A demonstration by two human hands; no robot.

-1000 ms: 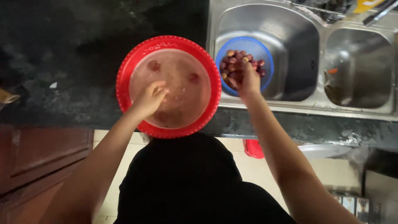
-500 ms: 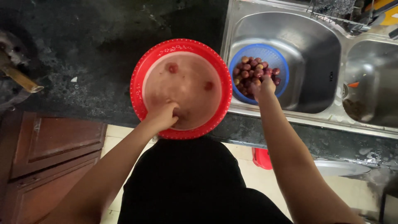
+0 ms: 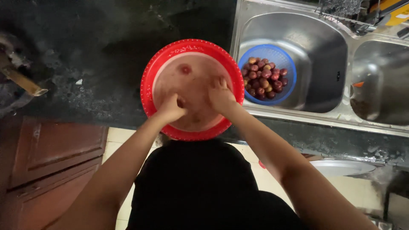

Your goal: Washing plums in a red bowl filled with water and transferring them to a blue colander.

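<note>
Left hand point(image 3: 171, 108) is curled into a loose fist inside the red basin point(image 3: 150, 87), fingers down in cloudy pinkish water; cannot tell if anything is held in it. Right hand point(image 3: 221, 94) is also in the basin, fingers together and bent, pressed down at the right side of the water; cannot tell if it holds anything either. One small red fruit point(image 3: 185, 69) floats at the far side of the basin, apart from both hands.

Basin is round, with a perforated rim, and sits on a dark speckled stone counter point(image 3: 98, 55), its near edge overhanging the counter edge slightly. Just right of it is a steel double sink point(image 3: 324, 47). In the left bowl sits a blue colander point(image 3: 286, 59) full of red and brownish fruit point(image 3: 264, 79). The right bowl holds murky water and an orange scrap. A wire rack shows at the top right corner.

A wooden handle point(image 3: 19, 79) lies at the counter's left edge. Below are a reddish-brown wooden cabinet door point(image 3: 51, 157) and a pale tiled floor point(image 3: 117, 136). The person wears dark clothing.
</note>
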